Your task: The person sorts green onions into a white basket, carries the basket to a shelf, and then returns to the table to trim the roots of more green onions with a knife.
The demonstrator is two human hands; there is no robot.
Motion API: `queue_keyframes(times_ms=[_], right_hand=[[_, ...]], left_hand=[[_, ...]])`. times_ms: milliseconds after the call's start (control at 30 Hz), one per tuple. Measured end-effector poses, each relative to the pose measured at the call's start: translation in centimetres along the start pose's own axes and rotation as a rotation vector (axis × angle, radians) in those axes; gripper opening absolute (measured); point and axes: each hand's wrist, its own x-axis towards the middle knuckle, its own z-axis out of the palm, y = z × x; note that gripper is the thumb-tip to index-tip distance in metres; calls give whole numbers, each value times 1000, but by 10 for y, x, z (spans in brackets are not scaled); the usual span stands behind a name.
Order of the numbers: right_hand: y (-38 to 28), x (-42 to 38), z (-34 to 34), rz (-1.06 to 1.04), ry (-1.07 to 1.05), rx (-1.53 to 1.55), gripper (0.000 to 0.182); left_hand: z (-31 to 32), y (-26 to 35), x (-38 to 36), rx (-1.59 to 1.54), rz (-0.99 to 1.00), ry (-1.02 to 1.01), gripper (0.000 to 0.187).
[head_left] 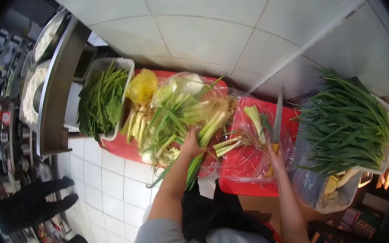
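My left hand (191, 146) is closed around a few leeks (213, 125), whose green leaves hang down past my wrist. My right hand (275, 156) grips a knife (277, 117) by its yellow handle, blade pointing toward the wall. Beside the blade, cut leek stalks (255, 119) and trimmed root ends (230, 145) lie on a red cutting board (245, 175) covered with clear plastic. To the left, a heap of leeks (175, 116) with roots is spread over another red board (120, 143).
A crate of long green leaves (346, 122) stands at the right, above a clear bin (326, 198) with scraps. At the left are a white tub of leafy greens (102, 100), a yellow bag (142, 86) and a metal shelf (60, 83). Another person (32, 202) stands far left.
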Motion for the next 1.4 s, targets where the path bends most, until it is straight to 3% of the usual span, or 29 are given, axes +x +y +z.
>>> queue_keyframes(times_ms=[67,167,267,300,400,433,567,733,833,1133,1400], right_hand=[[9,3,8,-241,26,-67,27],[-22,-1,41,-924,133,-571,31],[-60,-11,70,-676,-42,-577,34],[-75,-18,78,-579,-95,-636,37],[-55,-16,99,-479,-222,-610,40],[-55,-20,100,-426,-325,-731,46],[-14,-28,109,-272,-427,-955,57],[-23,-42,115,-191,-449,-1006,55],[-22,-46,118,-158,-457,-1005,55],[-3,-36,143,-97,-390,-1079,54],[11,-11,187,-127,-349,-1045,51]], left_hand=[[-1,7,-17,68,-52,64,114],[28,25,-32,187,-121,295,114],[46,20,-27,137,-294,266,115],[44,19,-24,128,-307,264,105],[34,17,-14,175,-304,115,89],[33,17,-11,206,-299,110,74],[25,13,-7,156,-284,58,68],[22,-2,-15,111,-216,119,65],[13,-3,-16,68,-280,-34,67],[14,-11,-13,88,-329,-180,69],[14,-7,-20,67,-342,-88,61]])
